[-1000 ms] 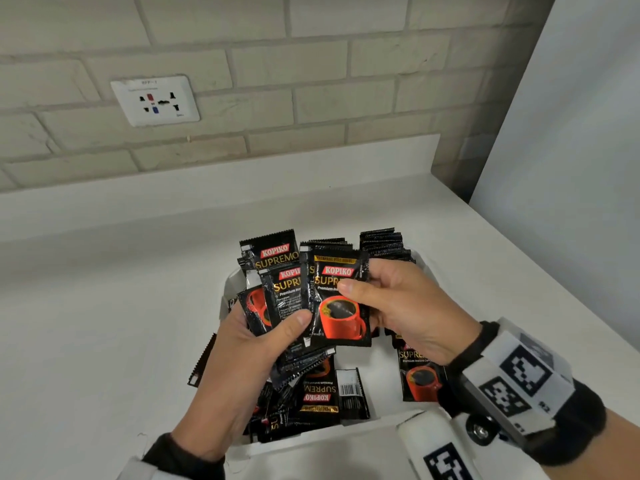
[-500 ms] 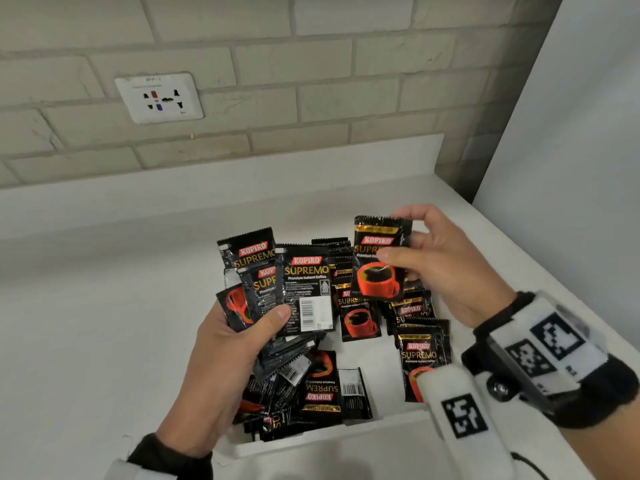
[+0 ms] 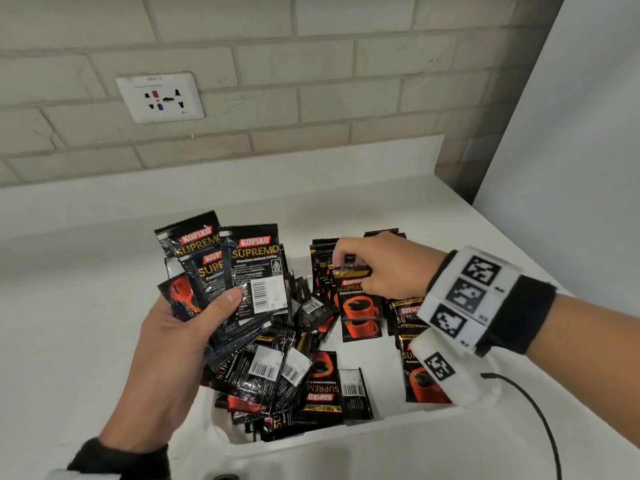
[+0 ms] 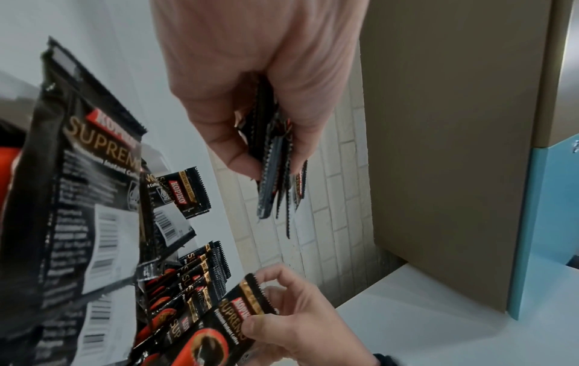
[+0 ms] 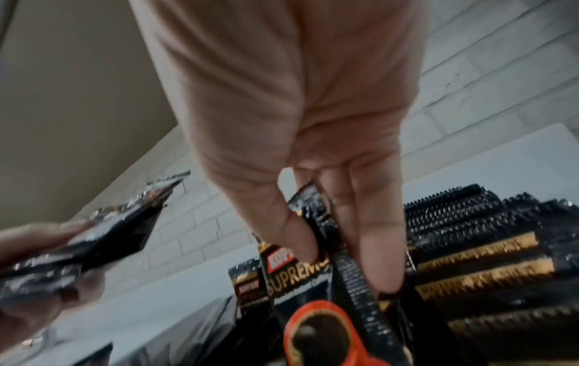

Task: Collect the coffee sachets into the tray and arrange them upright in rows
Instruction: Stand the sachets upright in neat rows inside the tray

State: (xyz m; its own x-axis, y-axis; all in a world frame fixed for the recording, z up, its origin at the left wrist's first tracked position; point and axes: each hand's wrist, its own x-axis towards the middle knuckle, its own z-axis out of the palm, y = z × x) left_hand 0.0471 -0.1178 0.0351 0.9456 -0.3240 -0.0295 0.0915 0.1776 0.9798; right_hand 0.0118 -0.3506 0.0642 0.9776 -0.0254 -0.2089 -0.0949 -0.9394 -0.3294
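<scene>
Right hand (image 3: 388, 268) thumb and fingers pinch top edge of one Kopiko Supremo sachet (image 3: 360, 299), upright at front of a standing row (image 3: 323, 268) in far part of white tray (image 3: 346, 441). Left hand (image 3: 180, 344) thumb clamps fanned sachet bunch (image 3: 235, 268) above loose pile (image 3: 287, 382) in tray's near-left.

Three views: one head, two wrist.
Head camera looks forward and down over white tray (image 3: 398, 424), brick wall beyond. Left wrist camera sits close behind left hand (image 4: 250, 81), seeing right hand (image 4: 301, 319) below. Right wrist camera sits close behind right hand; all share upright sachets (image 5: 463, 222).
</scene>
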